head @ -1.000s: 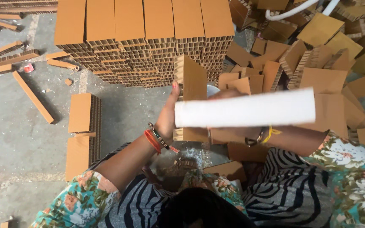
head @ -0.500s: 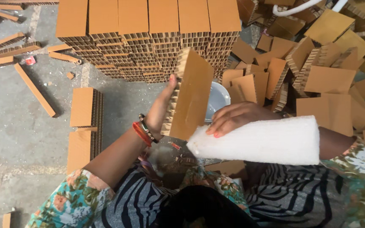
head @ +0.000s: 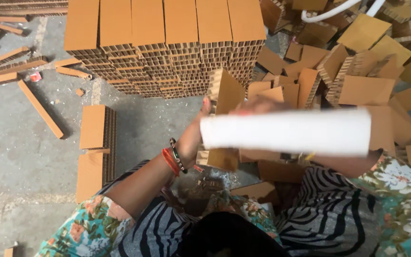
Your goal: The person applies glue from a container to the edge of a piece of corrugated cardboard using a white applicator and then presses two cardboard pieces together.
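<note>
My left hand (head: 192, 137), with red and black bangles at the wrist, grips an upright brown honeycomb cardboard block (head: 225, 93) from its left side. A long white foam-like piece (head: 286, 132) lies level across the front of the block and hides its middle. My right hand (head: 259, 105) is blurred just above the white piece and holds it; my right forearm runs under it to the right. The lower end of the block shows below the white piece.
A tall neat stack of cardboard blocks (head: 167, 43) stands ahead. A loose heap of blocks (head: 367, 76) fills the right side. Two blocks (head: 93, 128) lie on the concrete floor at left, with cardboard strips (head: 39, 107) beyond. A white hose (head: 334, 12) crosses the top right.
The white piece dropped and tilted to the lower right half a second ago, then came back up level across the block. The block in my left hand shifted slightly right.
</note>
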